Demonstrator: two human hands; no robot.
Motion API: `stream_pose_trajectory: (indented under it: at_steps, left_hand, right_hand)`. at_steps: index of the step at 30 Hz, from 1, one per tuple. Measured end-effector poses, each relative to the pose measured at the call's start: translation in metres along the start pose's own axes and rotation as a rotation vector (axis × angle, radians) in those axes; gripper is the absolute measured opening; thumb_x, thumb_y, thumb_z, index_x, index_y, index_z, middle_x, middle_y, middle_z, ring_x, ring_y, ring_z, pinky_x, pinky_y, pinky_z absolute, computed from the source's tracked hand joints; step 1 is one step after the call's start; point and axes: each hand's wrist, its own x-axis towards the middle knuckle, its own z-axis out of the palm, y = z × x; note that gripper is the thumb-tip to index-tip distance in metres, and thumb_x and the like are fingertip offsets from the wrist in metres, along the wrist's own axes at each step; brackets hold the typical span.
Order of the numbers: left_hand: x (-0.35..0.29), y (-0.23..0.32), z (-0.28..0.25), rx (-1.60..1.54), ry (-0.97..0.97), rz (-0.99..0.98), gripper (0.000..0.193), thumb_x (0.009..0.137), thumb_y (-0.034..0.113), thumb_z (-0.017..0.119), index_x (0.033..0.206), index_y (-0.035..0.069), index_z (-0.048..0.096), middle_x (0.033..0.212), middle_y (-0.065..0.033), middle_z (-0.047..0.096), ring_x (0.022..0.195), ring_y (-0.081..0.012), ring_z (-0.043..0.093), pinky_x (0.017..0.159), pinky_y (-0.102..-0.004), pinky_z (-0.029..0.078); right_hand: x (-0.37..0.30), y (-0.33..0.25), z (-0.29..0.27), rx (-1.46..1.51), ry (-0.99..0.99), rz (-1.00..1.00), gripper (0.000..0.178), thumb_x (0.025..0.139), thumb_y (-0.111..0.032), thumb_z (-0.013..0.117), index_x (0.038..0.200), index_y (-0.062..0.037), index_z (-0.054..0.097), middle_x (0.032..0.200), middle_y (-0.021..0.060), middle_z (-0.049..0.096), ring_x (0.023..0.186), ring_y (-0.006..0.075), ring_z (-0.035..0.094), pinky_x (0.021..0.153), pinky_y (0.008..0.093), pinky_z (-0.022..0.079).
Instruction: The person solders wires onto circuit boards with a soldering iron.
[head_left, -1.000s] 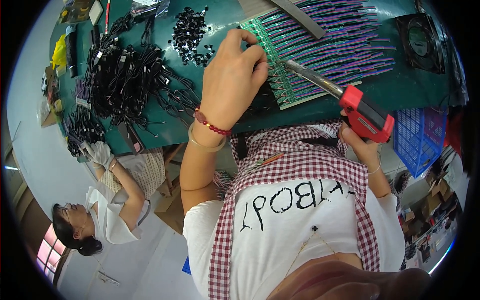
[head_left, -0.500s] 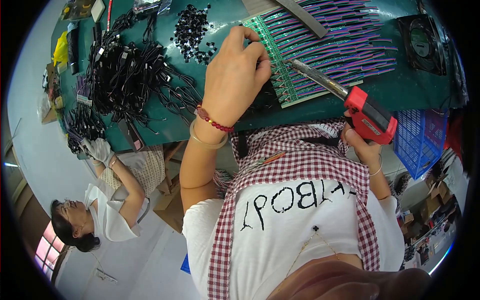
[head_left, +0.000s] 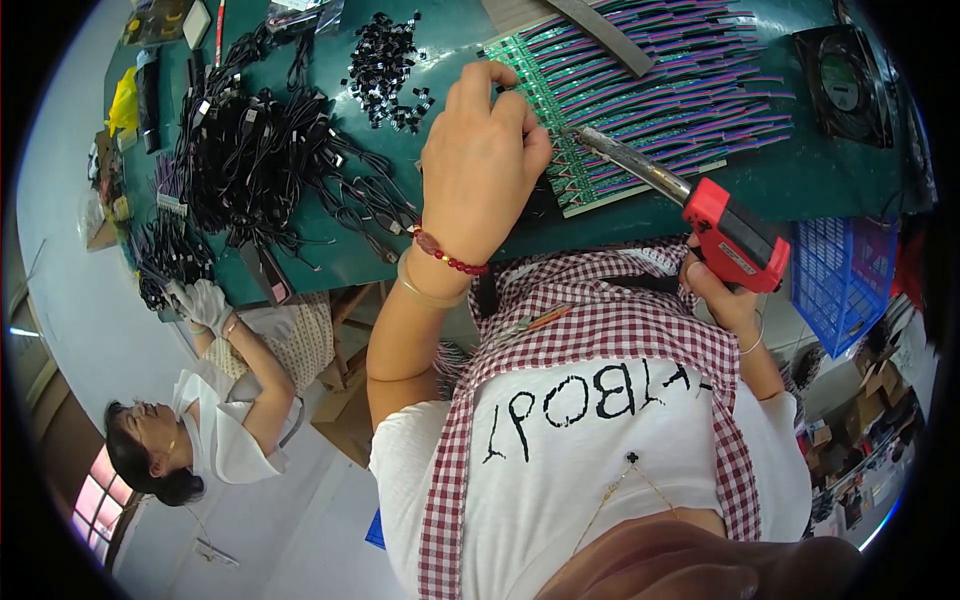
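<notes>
My left hand (head_left: pixel 485 170) is curled over the left edge of a green circuit board panel (head_left: pixel 572 205), its fingers bent toward the pads. What the fingertips pinch, if anything, is hidden behind the hand. My right hand (head_left: pixel 727 300) grips the handle of a red and black soldering gun (head_left: pixel 735 235) from below. The gun's long metal barrel points up and left, with its tip over the panel's left part, close to my left fingers. Rows of multicoloured ribbon wires (head_left: pixel 690 95) run rightward from the panel, and a grey bar (head_left: pixel 605 38) lies across them.
Left on the green table (head_left: pixel 330 260) are tangled black cables (head_left: pixel 250 165) and a heap of small black connectors (head_left: pixel 385 70). A black fan (head_left: pixel 842 88) stands at the right, above a blue crate (head_left: pixel 840 285). A co-worker's gloved hands (head_left: pixel 205 305) are at the table's left end.
My left hand has shifted slightly right and down along the panel's edge. The soldering gun has moved a little left, its tip still over the panel.
</notes>
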Motion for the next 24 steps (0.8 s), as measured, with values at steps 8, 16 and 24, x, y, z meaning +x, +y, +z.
stream_pose_trajectory:
  at_steps: [8, 16, 24]
  left_hand:
    - [-0.001, 0.002, 0.004, 0.008, 0.027, -0.013, 0.013, 0.071, 0.008, 0.066, 0.071, 0.001, 0.055, 0.105, -0.0094, 0.054, 0.075, -0.0255, 0.058, 0.06, -0.0351, 0.048]
    - [-0.002, 0.002, 0.004, 0.002, 0.03, 0.009, 0.013, 0.071, 0.008, 0.065, 0.071, 0.001, 0.055, 0.106, -0.01, 0.054, 0.076, -0.0264, 0.058, 0.061, -0.0357, 0.048]
    - [-0.003, 0.002, 0.003, 0.009, 0.039, 0.012, 0.012, 0.07, 0.007, 0.065, 0.071, 0.001, 0.054, 0.104, -0.0104, 0.054, 0.076, -0.0272, 0.058, 0.061, -0.0366, 0.048]
  right_hand:
    - [0.002, 0.001, 0.001, -0.15, 0.026, -0.051, 0.033, 0.078, -0.001, 0.064, 0.108, 0.0006, 0.054, 0.08, 0.0049, 0.057, 0.069, 0.0117, 0.054, 0.062, 0.0248, 0.044]
    - [0.001, -0.004, 0.001, -0.015, 0.059, -0.058, 0.039, 0.075, 0.002, 0.068, 0.112, -0.001, 0.058, 0.094, 0.006, 0.062, 0.082, 0.011, 0.058, 0.071, 0.0266, 0.048]
    - [0.01, -0.005, -0.003, -0.472, -0.132, -0.366, 0.031, 0.078, 0.0, 0.066, 0.108, 0.0001, 0.061, 0.088, 0.0023, 0.06, 0.08, 0.0107, 0.057, 0.071, 0.0257, 0.046]
